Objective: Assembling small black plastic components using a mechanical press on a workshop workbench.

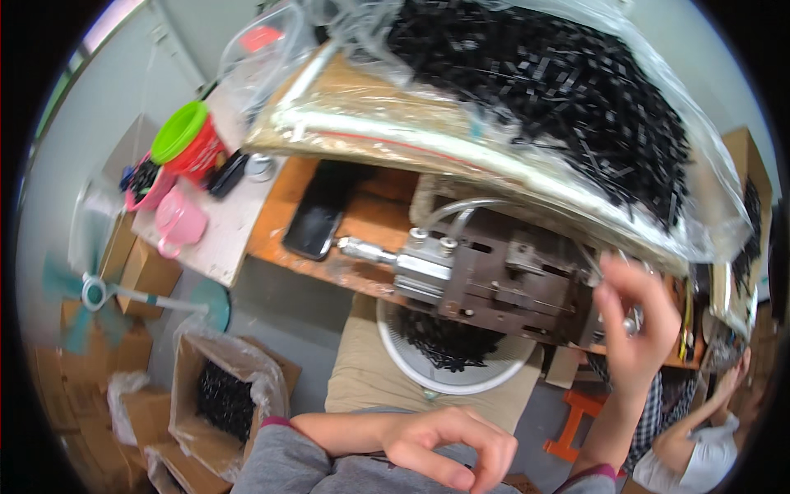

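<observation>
My right hand [638,317] is raised at the right end of a metal jig [514,276], thumb and forefinger pinched together. A thin greyish strip shows by its fingertips; blur hides whether it is held or part of the jig. My left hand [448,445] hovers in front of my body with its fingers curled in; whatever they may hold is hidden. On the jig's left side sits a silver pneumatic cylinder [424,276] with clear tubing. Beneath the jig, a white basket [448,385] on my lap contains small black parts [453,342].
A clear bag of black parts [559,90] fills a tray [362,128] behind the jig. A phone [317,218] lies on the orange bench. Left are a pink cup [179,218], a red-green bucket [189,144], a fan [92,292] and cartons. Another person [699,445] sits at right.
</observation>
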### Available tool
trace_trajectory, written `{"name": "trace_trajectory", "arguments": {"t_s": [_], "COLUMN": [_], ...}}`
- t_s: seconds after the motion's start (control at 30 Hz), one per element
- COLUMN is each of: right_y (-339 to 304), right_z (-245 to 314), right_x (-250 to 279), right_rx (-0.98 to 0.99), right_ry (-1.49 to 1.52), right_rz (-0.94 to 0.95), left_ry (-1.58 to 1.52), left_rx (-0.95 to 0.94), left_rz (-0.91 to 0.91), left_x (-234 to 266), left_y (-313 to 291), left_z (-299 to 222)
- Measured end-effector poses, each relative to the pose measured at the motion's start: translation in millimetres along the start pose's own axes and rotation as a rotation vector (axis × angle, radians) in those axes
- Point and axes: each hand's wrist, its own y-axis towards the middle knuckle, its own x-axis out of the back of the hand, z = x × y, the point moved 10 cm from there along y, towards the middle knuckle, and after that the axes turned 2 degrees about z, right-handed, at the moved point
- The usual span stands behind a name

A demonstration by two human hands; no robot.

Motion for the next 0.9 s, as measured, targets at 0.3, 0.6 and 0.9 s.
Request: {"name": "trace_trajectory", "arguments": {"t_s": [0.3,0.6,0.9], "right_y": [107,131,134], "right_z": [-54,-108,-80], "right_x": [-27,-67,-22], "right_rx": [0.111,-0.151,-0.052], "right_ry": [-0.501,-0.576,-0.294], "right_rz": [0.310,0.644,0.361], "left_ry": [0.357,0.481,0.685], "left_rx": [0.060,0.243,0.181], "left_rz": [-0.068,-0.028,-0.106], "left_x": [9,12,27], "left_y": [-2,-19,-14], "left_z": [20,28,0]}}
